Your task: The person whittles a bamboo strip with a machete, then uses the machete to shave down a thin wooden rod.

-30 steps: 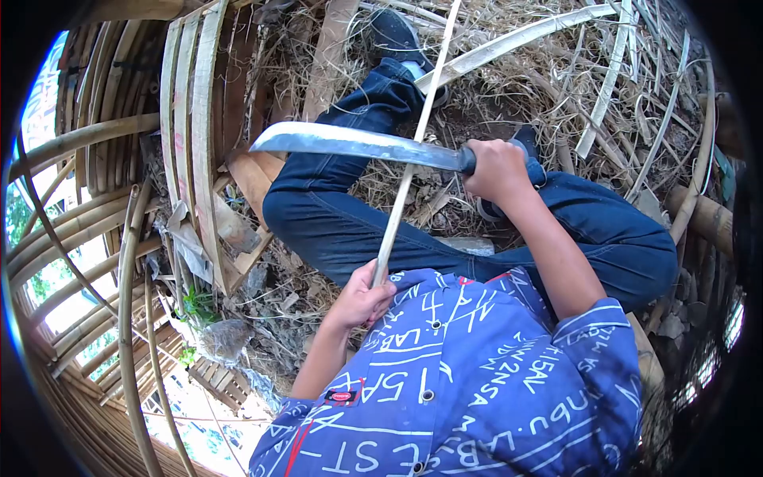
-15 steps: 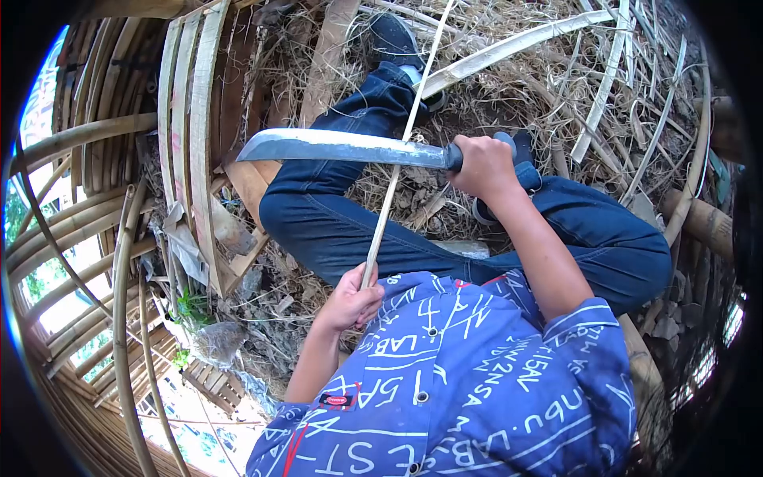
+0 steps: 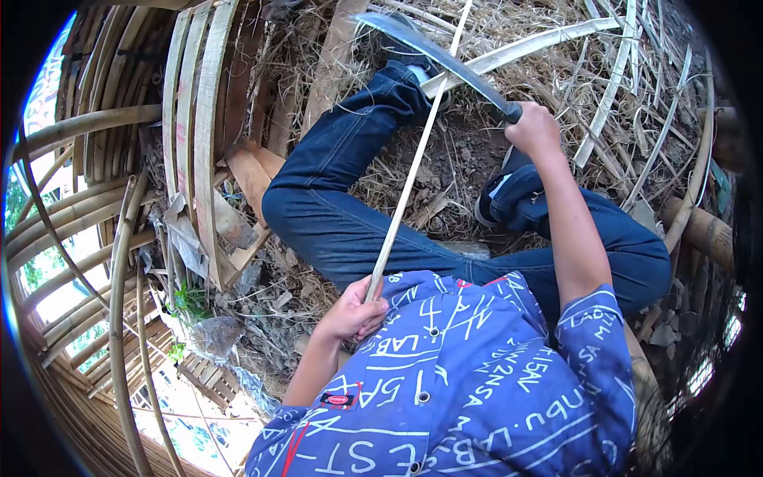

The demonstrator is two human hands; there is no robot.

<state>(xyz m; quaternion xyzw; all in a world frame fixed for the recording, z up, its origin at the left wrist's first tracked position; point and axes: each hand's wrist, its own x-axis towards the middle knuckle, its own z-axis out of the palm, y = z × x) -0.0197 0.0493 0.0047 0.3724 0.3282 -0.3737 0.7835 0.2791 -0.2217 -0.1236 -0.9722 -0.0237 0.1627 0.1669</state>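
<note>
Ground: dry fibres (image 3: 548, 87) on dark soil, mostly 1-2 o'c; wood slats (image 3: 179, 103) at 10 o'c, bamboo pole (image 3: 118, 318) at 8-9.
Strip: pale narrow strip (image 3: 415, 164), runs 6-7 o'c up to 12-1.
L hand: at 6-7 o'c, fingers & thumb wrapped (image 3: 358, 312) round strip's lower end.
R hand: at 2 o'c, fist tight (image 3: 534, 131) on knife handle.
Knife: long blade (image 3: 481, 86) slants toward 12, crosses strip; contact w/ it can't tell.
Handling: strip prob. light, springy, dry, may splinter; best held at lower end, clear of edge. Knife prob. stiff, blade-heavy; handle only.
Writing: blue shirt (image 3: 477, 381), 5-6 o'c, white letters incl. "15A", "LAB", "2NSA"; red tag (image 3: 338, 400) too small to read.
</note>
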